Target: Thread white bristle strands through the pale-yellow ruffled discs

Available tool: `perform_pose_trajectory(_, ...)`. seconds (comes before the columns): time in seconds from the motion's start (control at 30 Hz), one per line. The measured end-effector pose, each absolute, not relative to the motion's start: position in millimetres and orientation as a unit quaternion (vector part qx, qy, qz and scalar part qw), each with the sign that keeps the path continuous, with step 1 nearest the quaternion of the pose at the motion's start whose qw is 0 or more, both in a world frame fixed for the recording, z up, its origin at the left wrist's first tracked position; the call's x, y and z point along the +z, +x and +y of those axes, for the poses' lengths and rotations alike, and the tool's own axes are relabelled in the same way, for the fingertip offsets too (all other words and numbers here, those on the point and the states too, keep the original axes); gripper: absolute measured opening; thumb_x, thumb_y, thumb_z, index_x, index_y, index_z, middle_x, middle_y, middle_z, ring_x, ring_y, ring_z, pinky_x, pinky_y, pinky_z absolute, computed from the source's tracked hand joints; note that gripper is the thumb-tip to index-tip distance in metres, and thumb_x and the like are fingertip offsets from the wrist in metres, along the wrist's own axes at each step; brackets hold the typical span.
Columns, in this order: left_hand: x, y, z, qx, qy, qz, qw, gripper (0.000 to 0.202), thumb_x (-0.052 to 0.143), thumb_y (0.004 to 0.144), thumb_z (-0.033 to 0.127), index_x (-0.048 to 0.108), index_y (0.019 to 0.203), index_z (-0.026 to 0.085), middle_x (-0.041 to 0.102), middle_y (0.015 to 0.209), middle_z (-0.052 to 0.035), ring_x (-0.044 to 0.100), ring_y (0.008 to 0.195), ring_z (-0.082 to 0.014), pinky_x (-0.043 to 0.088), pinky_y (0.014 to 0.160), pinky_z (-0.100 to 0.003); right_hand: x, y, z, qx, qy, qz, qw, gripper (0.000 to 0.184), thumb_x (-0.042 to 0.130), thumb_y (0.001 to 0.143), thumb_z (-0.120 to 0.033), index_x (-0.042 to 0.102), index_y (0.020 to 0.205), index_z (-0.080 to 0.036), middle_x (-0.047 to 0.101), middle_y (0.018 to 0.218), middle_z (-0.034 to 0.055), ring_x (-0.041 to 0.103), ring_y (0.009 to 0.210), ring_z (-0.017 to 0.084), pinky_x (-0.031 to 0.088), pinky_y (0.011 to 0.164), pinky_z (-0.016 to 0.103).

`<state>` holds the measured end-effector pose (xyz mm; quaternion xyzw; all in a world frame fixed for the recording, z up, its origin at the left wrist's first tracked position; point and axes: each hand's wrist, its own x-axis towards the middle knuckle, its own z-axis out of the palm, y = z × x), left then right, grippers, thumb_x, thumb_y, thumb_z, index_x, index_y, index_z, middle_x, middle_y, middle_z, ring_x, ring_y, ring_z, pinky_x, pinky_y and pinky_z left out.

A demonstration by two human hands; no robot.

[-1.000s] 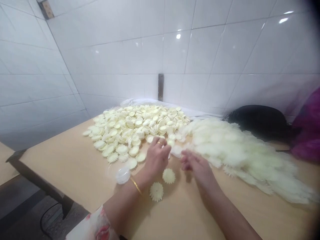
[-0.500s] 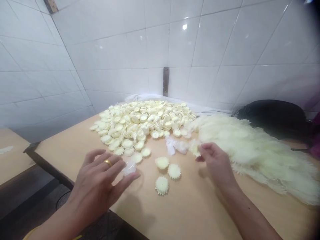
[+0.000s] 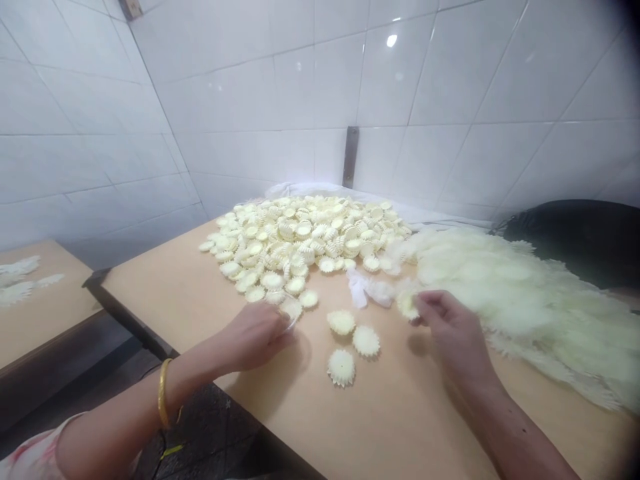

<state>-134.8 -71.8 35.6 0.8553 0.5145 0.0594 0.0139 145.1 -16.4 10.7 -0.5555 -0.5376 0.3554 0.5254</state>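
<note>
My left hand (image 3: 255, 335) lies on the wooden table (image 3: 380, 427), fingers curled down over a small clear plastic lid that barely shows at its fingertips. My right hand (image 3: 453, 330) pinches a pale cream petal piece (image 3: 407, 303) at the near edge of a fluffy heap of cream petal layers (image 3: 525, 300). Three finished cream flower pieces (image 3: 353, 347) lie on the table between my hands. A crumpled bit of white plastic (image 3: 370, 290) rests just beyond them.
A big pile of cream ridged flower discs (image 3: 305, 243) covers the table's far left. A black bag (image 3: 585, 237) sits at the back right by the white tiled wall. A second table (image 3: 35, 313) with a few petals stands at left, across a gap.
My left hand dropped from hovering open onto the clear lid near the disc pile. The right hand stays pinching a petal at the heap's edge. The view shifted slightly right.
</note>
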Motion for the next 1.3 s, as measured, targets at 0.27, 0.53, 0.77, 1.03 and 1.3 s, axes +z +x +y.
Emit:
perform_pose_trajectory(0.27, 36, -127, -75, 0.081, 0.871, 0.484, -0.018, 0.028, 0.041, 0.085, 0.030, 0.049, 0.062, 0.017, 0.055, 0.062, -0.0023, 0.047, 0.065, -0.0146, 0.031, 0.086, -0.037, 6, 140, -16, 0.381, -0.545, -0.538, 0.518, 0.028, 0.062, 0.070, -0.045, 0.058, 0.075, -0.018, 0.057, 0.057, -0.0010, 0.050, 0.048, 0.012, 0.037, 0.040, 0.022)
perform_pose_trajectory(0.53, 52, -118, -85, 0.273, 0.822, 0.498, -0.036, 0.018, 0.049, 0.082, 0.029, 0.058, 0.073, 0.016, 0.058, 0.070, -0.0034, 0.052, 0.070, -0.0144, 0.034, 0.088, -0.039, 5, 136, -19, 0.394, -0.510, -0.581, 0.497, 0.024, 0.058, 0.075, -0.042, 0.059, 0.073, -0.018, 0.057, 0.060, -0.0008, 0.051, 0.053, 0.013, 0.040, 0.047, 0.024)
perform_pose_trajectory(0.77, 44, -25, -65, 0.503, 0.565, 0.507, 0.413, 0.024, 0.045, 0.084, 0.036, 0.058, 0.080, 0.017, 0.055, 0.077, -0.0034, 0.052, 0.072, -0.0129, 0.043, 0.065, -0.026, 17, 127, -32, 0.347, -0.448, -0.632, 0.528, 0.015, 0.055, 0.078, -0.033, 0.059, 0.075, -0.019, 0.057, 0.068, -0.0001, 0.054, 0.065, 0.015, 0.045, 0.062, 0.027)
perform_pose_trajectory(1.03, 20, 20, -31, 0.514, 0.278, 0.342, 0.736, 0.012, 0.056, 0.077, 0.021, 0.060, 0.084, 0.012, 0.054, 0.081, -0.0054, 0.052, 0.060, -0.0076, 0.039, 0.053, -0.019, 13, 133, -27, 0.343, -0.489, -0.581, 0.553, 0.019, 0.053, 0.077, -0.038, 0.059, 0.080, -0.020, 0.059, 0.077, 0.0032, 0.055, 0.066, 0.016, 0.046, 0.056, 0.028)
perform_pose_trajectory(1.3, 20, 19, -18, 0.468, 0.306, 0.436, 0.705, 0.045, 0.042, 0.081, 0.053, 0.031, 0.054, 0.018, 0.023, 0.041, 0.0075, 0.016, 0.034, -0.0039, 0.007, 0.038, -0.020, 21, 145, -18, 0.273, -0.557, -0.509, 0.597, 0.019, 0.054, 0.075, -0.035, 0.060, 0.076, -0.017, 0.062, 0.073, 0.0031, 0.056, 0.072, 0.017, 0.043, 0.067, 0.029)
